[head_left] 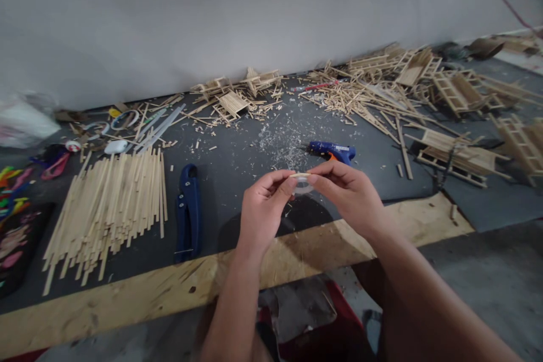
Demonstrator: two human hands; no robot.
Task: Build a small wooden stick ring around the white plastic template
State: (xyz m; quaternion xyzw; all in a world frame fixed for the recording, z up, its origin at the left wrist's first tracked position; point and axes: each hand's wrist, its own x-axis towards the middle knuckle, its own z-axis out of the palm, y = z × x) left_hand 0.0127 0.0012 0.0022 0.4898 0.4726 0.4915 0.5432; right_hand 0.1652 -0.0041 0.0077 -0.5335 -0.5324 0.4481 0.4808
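Above the table's front edge, my left hand (pixel 265 203) and my right hand (pixel 352 192) pinch a small whitish ring (pixel 302 185) between them. Its top edge looks pale wood-coloured, and what it is made of I cannot tell. Thumbs and fingertips of both hands press on opposite sides of the ring, nearly meeting. Just beyond my right hand lies a blue glue gun (pixel 331 151) with an orange trigger. Left of my hands, a blue hand cutter (pixel 188 212) rests on the dark tabletop.
Many thin wooden sticks (pixel 110 203) are spread at the left. Glue sticks (pixel 163 127) and a tape roll (pixel 125 120) lie behind them. Small stick-built pieces (pixel 460 150) and cut scraps (pixel 348 99) cover the back and right. A phone-like dark object (pixel 25 243) sits at the left edge.
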